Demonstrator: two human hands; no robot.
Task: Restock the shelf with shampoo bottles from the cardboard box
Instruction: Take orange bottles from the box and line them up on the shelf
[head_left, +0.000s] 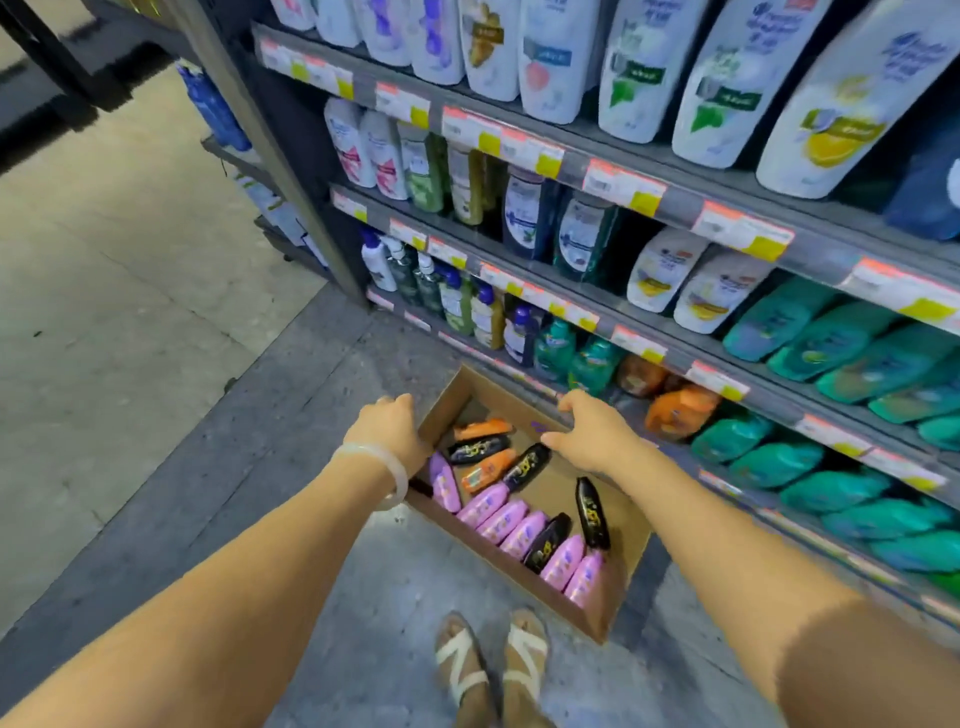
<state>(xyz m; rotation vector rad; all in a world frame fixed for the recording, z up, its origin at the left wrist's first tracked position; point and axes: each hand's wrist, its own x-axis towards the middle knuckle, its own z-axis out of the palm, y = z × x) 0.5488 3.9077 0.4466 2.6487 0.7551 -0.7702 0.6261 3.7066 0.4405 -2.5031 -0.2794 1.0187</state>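
An open cardboard box (558, 493) sits low in front of the shelf (670, 200), just ahead of my sandalled feet. Inside it lie pink shampoo bottles (511, 522), black ones (592, 512) and orange ones (485, 470), loose on their sides. My left hand (389, 428), with a pale bangle on the wrist, grips the box's left rim, fingers curled over the edge. My right hand (592, 431) grips the rim on the shelf side, thumb over the inside. Whether the box rests on the floor or hangs in my hands is unclear.
The shelf's rows hold white bottles (727, 88) up top, teal bottles (810, 462) and orange bottles (680, 410) lower down, with price tags on the rails. A grey upright post (291, 171) ends the shelf at left. Beyond it is tiled aisle floor (119, 291).
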